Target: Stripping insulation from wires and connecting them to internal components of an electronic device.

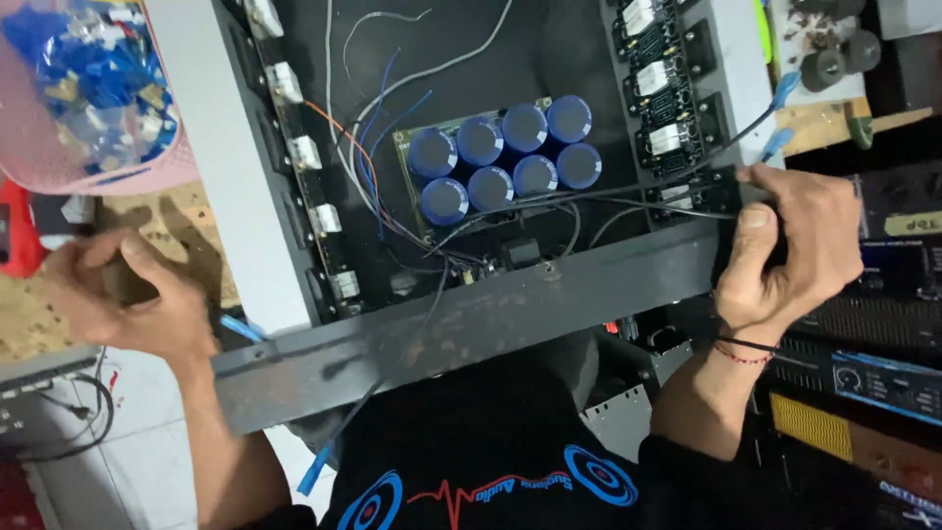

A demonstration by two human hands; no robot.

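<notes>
A black metal chassis (461, 329) lies open below me, its near rail across my lap. Inside sits a green board with several blue cylindrical capacitors (505, 157) and loose wires (373, 147). My right hand (790, 250) grips the chassis's right corner and pinches black wires (628, 191) that run across from the board. My left hand (123, 290) is curled at the chassis's left side, next to a blue connector (238, 327); what it holds is hidden.
A pink basket (93, 108) of blue and metal terminals stands at the upper left. Rows of white components (294, 108) line the chassis's left wall, black terminal blocks (667, 88) the right. Stacked black equipment (873, 334) sits at the right. Blue-tipped wires (780, 118) hang near my right hand.
</notes>
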